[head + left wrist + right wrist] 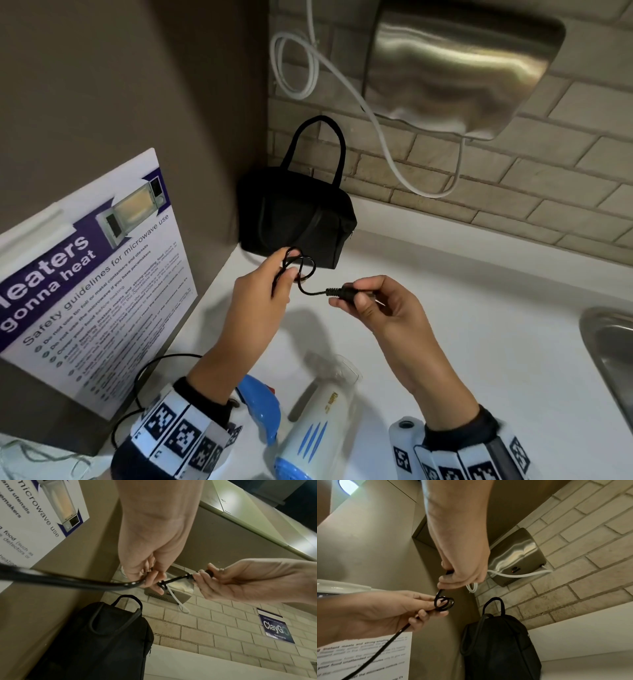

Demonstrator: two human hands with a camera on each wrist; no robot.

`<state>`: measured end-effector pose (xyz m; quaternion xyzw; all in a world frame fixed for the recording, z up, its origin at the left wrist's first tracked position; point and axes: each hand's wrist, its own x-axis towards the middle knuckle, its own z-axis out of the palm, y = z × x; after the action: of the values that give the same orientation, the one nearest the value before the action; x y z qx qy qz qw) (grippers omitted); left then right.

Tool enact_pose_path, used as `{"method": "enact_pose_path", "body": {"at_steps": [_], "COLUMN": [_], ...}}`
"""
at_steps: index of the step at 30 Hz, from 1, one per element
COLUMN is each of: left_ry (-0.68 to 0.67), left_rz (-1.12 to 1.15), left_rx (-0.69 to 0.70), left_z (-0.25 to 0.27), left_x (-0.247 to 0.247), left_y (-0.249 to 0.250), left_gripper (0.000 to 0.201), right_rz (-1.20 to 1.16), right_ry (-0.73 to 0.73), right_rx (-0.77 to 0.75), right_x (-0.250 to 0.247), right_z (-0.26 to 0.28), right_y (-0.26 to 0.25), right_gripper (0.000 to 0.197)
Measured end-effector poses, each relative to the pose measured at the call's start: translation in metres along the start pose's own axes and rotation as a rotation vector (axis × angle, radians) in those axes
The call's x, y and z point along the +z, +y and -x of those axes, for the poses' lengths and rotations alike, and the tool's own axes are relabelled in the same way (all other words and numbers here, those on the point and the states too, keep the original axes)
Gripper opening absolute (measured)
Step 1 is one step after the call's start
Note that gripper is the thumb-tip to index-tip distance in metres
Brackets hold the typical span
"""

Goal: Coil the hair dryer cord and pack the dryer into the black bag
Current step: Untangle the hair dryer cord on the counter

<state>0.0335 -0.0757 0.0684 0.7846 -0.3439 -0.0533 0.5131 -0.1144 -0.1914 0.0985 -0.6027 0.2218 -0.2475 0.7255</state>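
Observation:
A white and blue hair dryer lies on the white counter near the front edge. Its black cord rises to my hands, held above the counter. My left hand pinches a small loop of cord between thumb and fingers. My right hand pinches the black plug at the cord's end, a short way right of the loop. The black bag stands zipped in the corner behind my hands, handles up.
A microwave safety poster leans against the left wall. A steel hand dryer with a white cable hangs on the brick wall above the bag. A steel sink is at the right edge. More cord trails left of the dryer.

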Motion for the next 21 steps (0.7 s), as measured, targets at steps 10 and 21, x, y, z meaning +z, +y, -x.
{"method": "enact_pose_path", "body": {"at_steps": [10,21], "left_ry": [-0.179,-0.208], "left_rz": [0.15,0.173], "left_rx": [0.011,0.04], "left_z": [0.011,0.013], "left_x": [0.008,0.004], "left_y": [0.015,0.015], "left_gripper": [0.037,0.036], "right_rz": [0.427,0.772], "right_ry": [0.074,0.2], "right_rx": [-0.293,-0.534], "right_x": [0.021,0.014], "right_z": [-0.002,-0.005], "right_y": [0.008,0.02], "right_gripper": [0.03,0.012]}}
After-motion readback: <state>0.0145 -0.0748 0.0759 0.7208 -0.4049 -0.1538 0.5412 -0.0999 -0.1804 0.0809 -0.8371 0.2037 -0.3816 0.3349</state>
